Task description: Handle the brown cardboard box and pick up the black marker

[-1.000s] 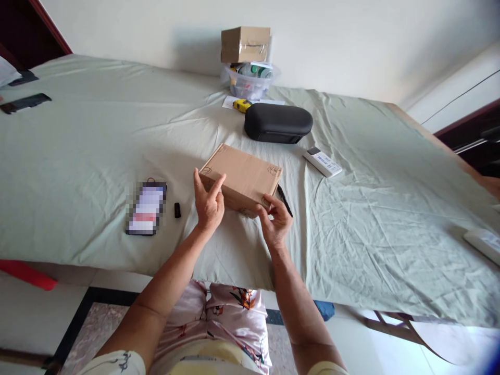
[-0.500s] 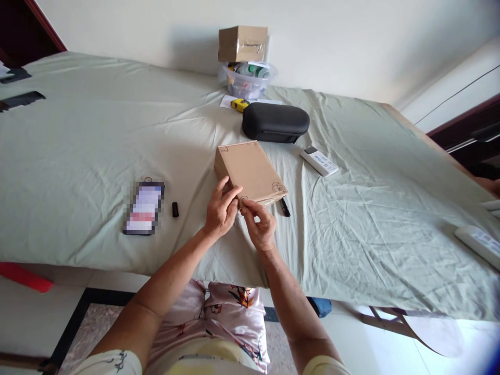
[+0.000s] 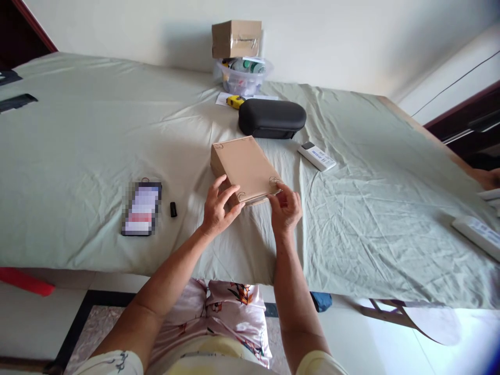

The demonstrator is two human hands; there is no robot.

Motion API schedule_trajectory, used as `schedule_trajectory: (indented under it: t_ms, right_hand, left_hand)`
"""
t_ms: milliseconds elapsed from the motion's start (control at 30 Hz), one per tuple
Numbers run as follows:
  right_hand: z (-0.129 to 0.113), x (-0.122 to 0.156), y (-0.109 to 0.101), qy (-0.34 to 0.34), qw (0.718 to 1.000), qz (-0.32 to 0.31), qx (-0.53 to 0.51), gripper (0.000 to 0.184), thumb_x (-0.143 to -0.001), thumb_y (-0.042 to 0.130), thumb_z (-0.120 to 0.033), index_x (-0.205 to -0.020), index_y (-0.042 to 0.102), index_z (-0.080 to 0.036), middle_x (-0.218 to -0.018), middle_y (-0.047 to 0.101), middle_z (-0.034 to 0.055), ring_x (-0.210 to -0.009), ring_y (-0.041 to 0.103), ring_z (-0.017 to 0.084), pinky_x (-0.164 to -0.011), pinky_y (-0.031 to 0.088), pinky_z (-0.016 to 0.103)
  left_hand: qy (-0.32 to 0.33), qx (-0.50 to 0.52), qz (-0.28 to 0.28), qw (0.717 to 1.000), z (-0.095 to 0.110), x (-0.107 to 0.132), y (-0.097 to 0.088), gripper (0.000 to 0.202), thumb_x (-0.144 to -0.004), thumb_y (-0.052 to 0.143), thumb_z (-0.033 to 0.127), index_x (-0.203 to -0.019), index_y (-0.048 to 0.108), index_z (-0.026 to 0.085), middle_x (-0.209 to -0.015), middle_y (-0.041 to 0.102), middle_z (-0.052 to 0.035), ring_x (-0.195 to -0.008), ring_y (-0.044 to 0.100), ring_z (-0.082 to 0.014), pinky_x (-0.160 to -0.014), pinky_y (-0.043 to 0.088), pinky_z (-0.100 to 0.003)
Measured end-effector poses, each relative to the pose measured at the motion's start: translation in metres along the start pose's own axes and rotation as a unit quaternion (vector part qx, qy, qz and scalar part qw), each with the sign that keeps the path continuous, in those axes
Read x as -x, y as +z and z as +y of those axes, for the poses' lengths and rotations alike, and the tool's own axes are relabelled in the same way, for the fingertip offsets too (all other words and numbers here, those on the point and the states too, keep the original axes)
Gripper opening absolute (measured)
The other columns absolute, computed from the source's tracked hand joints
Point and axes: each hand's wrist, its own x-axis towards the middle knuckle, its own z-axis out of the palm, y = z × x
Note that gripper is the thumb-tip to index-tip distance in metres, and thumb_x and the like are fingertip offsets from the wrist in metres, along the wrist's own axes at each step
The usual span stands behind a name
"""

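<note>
A brown cardboard box (image 3: 246, 164) lies on the cloth-covered table in front of me, with drawn black loops at its top corners. My left hand (image 3: 219, 209) steadies the near left corner, its thumb on the front edge and its fingers against the side and top. At the near right corner, my right hand (image 3: 286, 207) pinches the edge of the box's top between thumb and fingertips. A small black cap (image 3: 173, 209) lies left of my left hand, beside a phone (image 3: 141, 209) with a blurred screen.
Behind the box sit a black hard case (image 3: 272, 119), a yellow tape measure (image 3: 235, 101) and a plastic tub (image 3: 244, 80) with another carton (image 3: 236, 39) on it. A white device (image 3: 316, 157) lies to the right. Another person's hand (image 3: 486, 178) shows at the far right edge.
My right hand has moved right along the box's front edge, from the near left corner to the near right one. It now covers where a black pen lay. My left hand stays at its corner.
</note>
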Motion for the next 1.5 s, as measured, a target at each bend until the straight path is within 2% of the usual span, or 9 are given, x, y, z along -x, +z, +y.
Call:
schedule_trajectory:
  t_ms: [133,233,333,433,600,767,967,1200,1500]
  right_hand:
    - [0.006,-0.005,0.001,0.038,0.997,0.044,-0.043,0.034,-0.084,0.081,-0.041,-0.114,0.083,-0.025,-0.113,0.073,0.0055,-0.079,0.064,0.012,-0.065,0.053,0.028]
    - [0.007,-0.004,0.005,0.062,0.993,0.024,-0.102,0.036,-0.087,0.076,-0.045,-0.116,0.08,-0.023,-0.1,0.074,0.0038,-0.083,0.066,0.014,-0.072,0.057,0.03]
    - [0.003,-0.001,0.008,0.058,0.989,0.006,-0.134,0.036,-0.09,0.076,-0.047,-0.118,0.078,-0.023,-0.09,0.072,0.0007,-0.082,0.067,0.014,-0.076,0.057,0.031]
    - [-0.001,0.003,0.006,0.042,0.989,-0.031,-0.136,0.037,-0.091,0.078,-0.047,-0.121,0.077,-0.026,-0.096,0.073,0.0018,-0.084,0.067,0.013,-0.074,0.057,0.029]
    - [-0.003,0.007,0.006,0.005,0.991,-0.1,-0.088,0.04,-0.089,0.08,-0.046,-0.126,0.078,-0.029,-0.11,0.07,0.0053,-0.089,0.066,0.015,-0.066,0.057,0.026]
    - [0.002,0.009,0.011,0.014,0.993,-0.095,-0.071,0.034,-0.091,0.078,-0.042,-0.123,0.079,-0.032,-0.105,0.068,0.0031,-0.09,0.067,0.015,-0.069,0.059,0.025]
    - [0.004,0.009,0.011,0.007,0.989,-0.104,-0.105,0.034,-0.09,0.081,-0.045,-0.12,0.08,-0.031,-0.111,0.071,0.0047,-0.089,0.066,0.015,-0.068,0.06,0.026]
    - [0.008,0.009,0.01,0.0,0.981,-0.148,-0.125,0.038,-0.098,0.071,-0.051,-0.13,0.076,-0.03,-0.127,0.073,0.0087,-0.089,0.066,0.015,-0.067,0.058,0.027]
    - [0.0,0.017,0.024,-0.024,0.995,-0.067,-0.075,0.026,-0.1,0.062,-0.04,-0.119,0.075,-0.029,-0.114,0.071,0.0064,-0.086,0.063,0.015,-0.069,0.059,0.028]
  left_hand:
    - [0.004,-0.001,0.014,1.0,0.0,-0.002,-0.001,0.038,-0.106,0.065,0.053,-0.131,0.073,0.026,-0.155,0.062,-0.0154,-0.141,0.067,-0.0291,-0.122,0.058,-0.051]
    - [0.001,0.014,0.032,0.999,0.0,-0.003,-0.002,0.036,-0.108,0.061,0.053,-0.127,0.075,0.026,-0.151,0.065,-0.0147,-0.136,0.07,-0.0264,-0.117,0.061,-0.047]
    - [-0.033,0.022,0.026,0.999,-0.002,-0.005,-0.005,0.038,-0.111,0.055,0.054,-0.126,0.076,0.026,-0.146,0.069,-0.0132,-0.131,0.072,-0.0239,-0.113,0.062,-0.043]
    - [-0.061,0.026,0.029,0.997,-0.005,-0.007,-0.008,0.042,-0.113,0.05,0.056,-0.129,0.074,0.025,-0.145,0.07,-0.014,-0.133,0.071,-0.0241,-0.113,0.061,-0.041]
    - [-0.057,0.028,0.04,0.997,-0.009,-0.008,-0.006,0.039,-0.114,0.049,0.052,-0.133,0.069,0.025,-0.147,0.069,-0.0149,-0.137,0.069,-0.0251,-0.116,0.06,-0.042]
    - [-0.047,0.02,0.037,0.998,-0.014,-0.008,-0.004,0.034,-0.109,0.062,0.053,-0.131,0.07,0.028,-0.145,0.067,-0.0121,-0.13,0.072,-0.0247,-0.114,0.061,-0.044]
    - [-0.038,0.012,0.064,0.997,-0.015,-0.008,-0.004,0.033,-0.11,0.06,0.054,-0.125,0.072,0.027,-0.137,0.067,-0.0108,-0.129,0.071,-0.0247,-0.111,0.062,-0.044]
    - [-0.035,0.025,0.073,0.996,-0.014,-0.008,-0.001,0.035,-0.113,0.052,0.054,-0.13,0.067,0.027,-0.138,0.066,-0.0126,-0.131,0.069,-0.0244,-0.111,0.061,-0.042]
    - [-0.046,0.044,0.075,0.995,-0.015,-0.006,-0.001,0.034,-0.112,0.054,0.052,-0.128,0.067,0.025,-0.139,0.066,-0.0137,-0.133,0.067,-0.0256,-0.114,0.058,-0.044]
